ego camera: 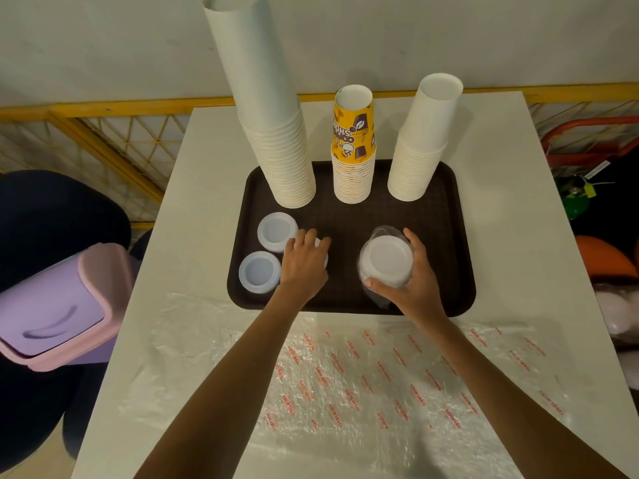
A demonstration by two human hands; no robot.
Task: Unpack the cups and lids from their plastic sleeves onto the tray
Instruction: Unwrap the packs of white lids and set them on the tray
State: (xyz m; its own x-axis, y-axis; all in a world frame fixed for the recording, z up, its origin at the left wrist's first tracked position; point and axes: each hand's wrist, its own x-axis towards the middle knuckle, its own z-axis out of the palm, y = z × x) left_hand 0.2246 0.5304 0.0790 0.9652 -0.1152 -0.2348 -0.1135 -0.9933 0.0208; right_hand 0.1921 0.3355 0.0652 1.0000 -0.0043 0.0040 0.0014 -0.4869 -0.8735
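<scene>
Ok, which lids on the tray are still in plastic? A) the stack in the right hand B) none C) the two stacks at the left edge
A: a clear plastic sleeve wraps the lid stack that the right hand grips; the two left stacks stand bare on the tray.

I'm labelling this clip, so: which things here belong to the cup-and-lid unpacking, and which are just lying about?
Job: tray; tall white cups; printed cups; short white cups; far lid stack; near lid stack; third lid stack under left hand; sleeved lids in right hand.
Lying about: lilac bin; spent plastic sleeves; yellow railing.
</scene>
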